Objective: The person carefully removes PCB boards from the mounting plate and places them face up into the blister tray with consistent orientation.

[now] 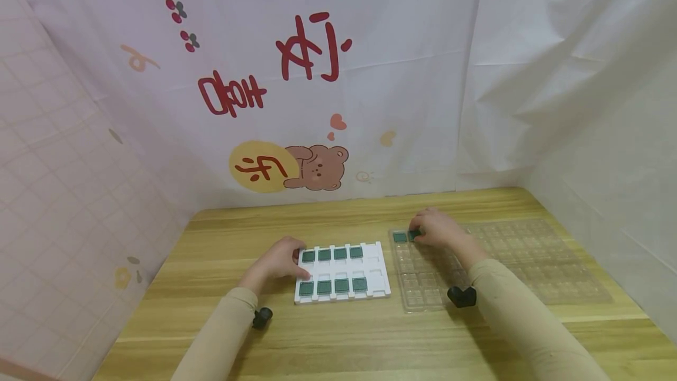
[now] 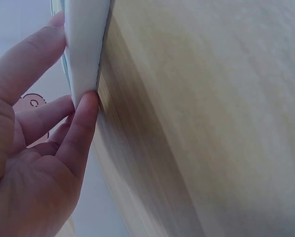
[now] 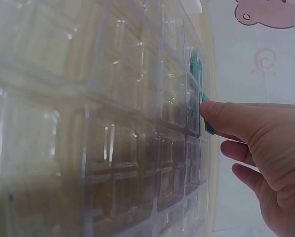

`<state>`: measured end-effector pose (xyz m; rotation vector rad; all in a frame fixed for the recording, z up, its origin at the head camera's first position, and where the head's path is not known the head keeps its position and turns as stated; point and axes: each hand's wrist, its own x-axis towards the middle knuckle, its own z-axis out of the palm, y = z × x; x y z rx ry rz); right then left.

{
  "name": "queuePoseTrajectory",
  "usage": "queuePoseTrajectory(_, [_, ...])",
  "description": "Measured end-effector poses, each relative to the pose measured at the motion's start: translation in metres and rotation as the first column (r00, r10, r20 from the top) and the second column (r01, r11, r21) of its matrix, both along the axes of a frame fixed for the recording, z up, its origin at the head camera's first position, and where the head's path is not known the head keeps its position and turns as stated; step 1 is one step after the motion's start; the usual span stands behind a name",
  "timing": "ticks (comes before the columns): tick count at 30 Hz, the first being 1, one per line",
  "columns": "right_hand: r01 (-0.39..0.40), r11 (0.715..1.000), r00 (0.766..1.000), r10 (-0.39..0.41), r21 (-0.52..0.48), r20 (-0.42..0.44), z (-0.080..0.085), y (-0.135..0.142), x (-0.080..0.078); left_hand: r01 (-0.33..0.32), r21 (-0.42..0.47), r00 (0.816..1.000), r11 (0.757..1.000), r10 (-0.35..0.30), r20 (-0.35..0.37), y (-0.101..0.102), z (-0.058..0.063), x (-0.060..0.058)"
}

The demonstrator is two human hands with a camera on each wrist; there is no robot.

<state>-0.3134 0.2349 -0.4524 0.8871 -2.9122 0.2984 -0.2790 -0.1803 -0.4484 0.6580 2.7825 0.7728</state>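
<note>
My left hand [image 1: 280, 258] grips the left edge of a white tray [image 1: 378, 280], with the thumb over its top side. In the left wrist view the fingertips [image 2: 90, 101] press against the tray's white side wall. Two rows of small green circuit boards [image 1: 324, 287] sit in this tray; slots at its right end hold none. My right hand [image 1: 435, 228] pinches another green circuit board [image 3: 207, 127] at the far left of a clear plastic tray [image 1: 415, 307]. The board is tilted at a compartment there. Beside it, one green board [image 1: 399, 237] lies in the corner compartment.
The clear tray's compartments extend far right under my right forearm. Both trays lie on a wood-grain table [image 1: 317, 346], with a narrow gap between them. A printed white curtain [image 1: 412, 104] hangs behind the table and along both sides.
</note>
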Motion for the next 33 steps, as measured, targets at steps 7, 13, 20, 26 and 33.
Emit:
queuePoseTrajectory(7, [-0.003,1.0,1.0,0.003,-0.001,-0.001,0.0024,-0.0003,0.0017,-0.009,0.004,1.0,1.0,0.009,0.016,0.0006,-0.0001,0.0006])
queuePoseTrajectory(13, [-0.013,1.0,1.0,0.013,0.011,-0.002,0.0025,-0.0001,0.0017,0.001,0.009,1.0,1.0,-0.001,0.013,0.0005,0.0002,0.0007])
queuePoseTrajectory(20, [-0.013,1.0,1.0,0.013,-0.006,0.003,0.0043,-0.0001,0.004,-0.012,0.008,1.0,1.0,0.012,0.021,0.0002,-0.0001,0.0011])
queuePoseTrajectory(26, [0.005,0.999,1.0,-0.005,-0.038,-0.001,0.0053,-0.0013,0.0047,0.013,0.022,1.0,1.0,-0.013,0.012,-0.0002,-0.0006,-0.0004])
queuePoseTrajectory(33, [0.005,0.996,1.0,-0.006,-0.089,-0.002,0.0066,-0.0059,0.0044,0.024,0.025,1.0,0.999,-0.024,0.007,-0.0009,-0.0023,-0.0022])
